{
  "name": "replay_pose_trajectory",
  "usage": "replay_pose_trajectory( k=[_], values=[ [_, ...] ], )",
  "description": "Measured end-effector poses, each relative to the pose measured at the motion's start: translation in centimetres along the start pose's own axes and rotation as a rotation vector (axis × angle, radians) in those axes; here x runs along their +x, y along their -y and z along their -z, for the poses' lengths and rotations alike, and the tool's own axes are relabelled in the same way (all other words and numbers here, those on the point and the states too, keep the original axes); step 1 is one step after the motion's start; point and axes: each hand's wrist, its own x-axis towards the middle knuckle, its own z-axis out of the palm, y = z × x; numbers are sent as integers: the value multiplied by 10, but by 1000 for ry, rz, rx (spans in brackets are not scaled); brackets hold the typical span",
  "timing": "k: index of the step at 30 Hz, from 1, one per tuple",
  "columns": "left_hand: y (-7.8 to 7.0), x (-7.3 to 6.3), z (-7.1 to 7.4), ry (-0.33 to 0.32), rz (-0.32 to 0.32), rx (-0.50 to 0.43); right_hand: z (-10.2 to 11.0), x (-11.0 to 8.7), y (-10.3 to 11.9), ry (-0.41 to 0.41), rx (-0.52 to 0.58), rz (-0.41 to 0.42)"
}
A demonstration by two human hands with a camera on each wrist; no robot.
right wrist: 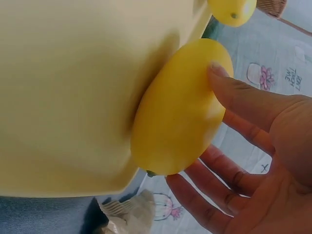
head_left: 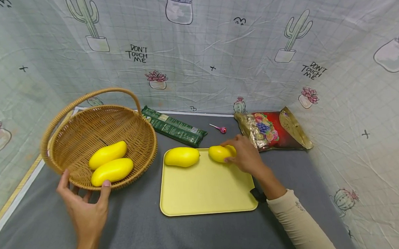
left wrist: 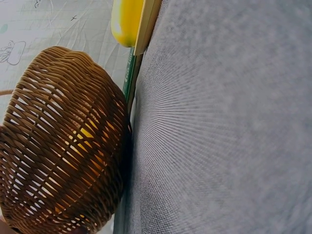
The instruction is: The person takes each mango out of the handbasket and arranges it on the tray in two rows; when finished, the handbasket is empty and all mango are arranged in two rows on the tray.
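My left hand [head_left: 85, 208] grips the near rim of a wicker basket [head_left: 74, 141], thumb at the rim and fingers along its outer side. Two yellow mangoes [head_left: 112, 171] lie together inside it. In the left wrist view the woven wall [left wrist: 68, 117] stands tilted, yellow showing through its gaps. Over the far right part of a pale yellow tray [head_left: 207, 193], my right hand [head_left: 245, 154] holds another mango [head_left: 217, 153] between thumb and fingers. The right wrist view shows that mango [right wrist: 175, 112] against the tray surface. A further mango [head_left: 182, 157] lies at the tray's far left corner.
Behind the tray lie a green packet [head_left: 174, 126] and a small lollipop [head_left: 222, 130]. A red and gold candy bag [head_left: 270, 130] lies at the back right. A printed cloth [head_left: 196, 57] hangs around the grey table [head_left: 137, 223].
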Motion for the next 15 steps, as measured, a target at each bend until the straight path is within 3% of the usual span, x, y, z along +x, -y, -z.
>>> replay_pose_trajectory(
  k=[9,15],
  values=[
    [0,0,1,7,4,6,10,-3,8,-15,-9,0],
    [1,0,2,6,0,3,23,-4,22,-68,22,46]
  ],
)
